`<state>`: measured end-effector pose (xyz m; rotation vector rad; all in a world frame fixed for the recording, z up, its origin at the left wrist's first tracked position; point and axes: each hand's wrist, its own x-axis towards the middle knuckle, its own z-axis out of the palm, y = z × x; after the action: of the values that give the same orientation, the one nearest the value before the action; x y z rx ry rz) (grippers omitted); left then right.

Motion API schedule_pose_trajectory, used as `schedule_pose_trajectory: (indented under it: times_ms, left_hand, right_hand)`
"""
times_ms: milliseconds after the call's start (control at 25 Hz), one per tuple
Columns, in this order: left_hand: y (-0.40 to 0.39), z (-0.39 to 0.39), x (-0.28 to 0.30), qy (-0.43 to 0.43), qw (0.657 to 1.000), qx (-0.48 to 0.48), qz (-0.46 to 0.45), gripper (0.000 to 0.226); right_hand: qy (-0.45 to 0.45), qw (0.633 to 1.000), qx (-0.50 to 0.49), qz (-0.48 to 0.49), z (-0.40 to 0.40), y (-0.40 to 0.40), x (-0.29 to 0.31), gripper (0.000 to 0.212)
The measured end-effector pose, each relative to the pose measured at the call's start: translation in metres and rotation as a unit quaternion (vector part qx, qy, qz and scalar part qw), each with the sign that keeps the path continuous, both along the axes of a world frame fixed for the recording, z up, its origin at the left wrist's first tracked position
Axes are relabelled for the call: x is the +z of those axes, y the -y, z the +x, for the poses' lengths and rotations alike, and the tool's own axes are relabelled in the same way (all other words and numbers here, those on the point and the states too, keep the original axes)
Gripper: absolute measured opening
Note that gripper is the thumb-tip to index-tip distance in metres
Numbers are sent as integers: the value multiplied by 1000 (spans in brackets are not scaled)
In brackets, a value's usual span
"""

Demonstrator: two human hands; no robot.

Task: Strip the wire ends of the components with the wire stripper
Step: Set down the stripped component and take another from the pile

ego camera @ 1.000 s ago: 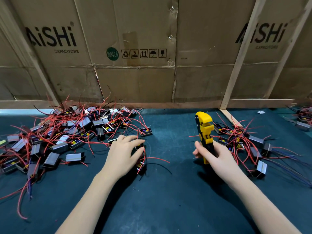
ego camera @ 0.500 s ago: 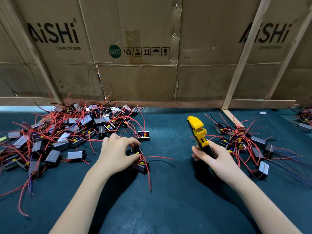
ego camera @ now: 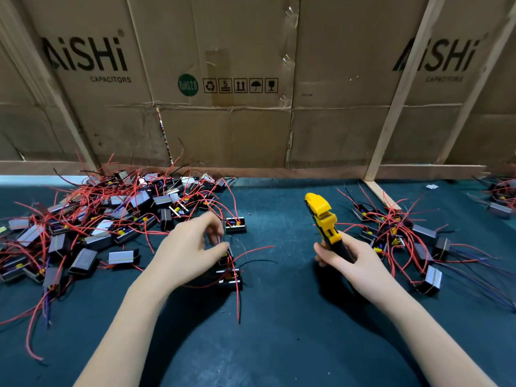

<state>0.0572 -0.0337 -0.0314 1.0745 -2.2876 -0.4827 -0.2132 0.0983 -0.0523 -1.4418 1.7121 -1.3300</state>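
The wire stripper (ego camera: 325, 224) stands nearly upright above the dark green mat (ego camera: 279, 344), its yellow head tilted slightly away from the right hand (ego camera: 353, 263), which is wrapped tight around the black handles. To the left of the stripper, the left hand (ego camera: 185, 254) hovers over two small black components (ego camera: 230, 276) lying together on the mat; its fingers are curled and loosely spread, thumb tip close to the nearer one, and I cannot tell whether it actually grips anything. Red and black wires (ego camera: 237, 297) trail from those components toward the near edge of the mat. Farther left of the stripper lies a big heap of components (ego camera: 92, 222) tangled in red wire; just right of it, a smaller heap (ego camera: 402, 236). Behind the stripper rises a cardboard wall (ego camera: 251, 129)
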Motion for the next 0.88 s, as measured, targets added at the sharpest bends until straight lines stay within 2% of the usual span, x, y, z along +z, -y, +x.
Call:
schedule_pose_trajectory:
  times_ms: [80,160,280,320,360,480,600,720,800,880]
  left_hand:
    - [-4,-1,2,70,994,-62,63,28]
    - [-10,-3,1,81,984,-105,116,36]
    - [-13,-11,-3,-14,967,-143,210,45]
    - [-14,-14,-4,-38,968,-137,206,43]
    - [-12,-15,-6,-42,977,-123,168,42]
    - [-5,-12,-8,52,994,-95,0,36]
    - [6,-4,-13,102,994,-30,-28,29]
    - [19,9,-19,205,965,150,-70,34]
    - [21,15,-19,182,947,249,-89,32]
    - [19,14,-15,64,955,256,-136,23]
  right_hand:
    - [0,1000,-1,2,0,0,1,59]
    - [1,1000,1,6,-1,0,1,60]
    - [-11,1000,7,10,-2,0,0,59]
    - [-19,1000,10,12,-2,0,0,59]
    - [-26,999,13,13,-2,0,0,59]
    - [-41,999,18,8,-2,-1,0,56]
    - [-36,999,7,7,-2,-1,-1,58]
    - [-3,1000,-13,7,-2,-1,-2,65]
    - [4,1000,-18,14,-3,-1,0,68]
    - [6,999,-25,20,-2,-2,3,65]
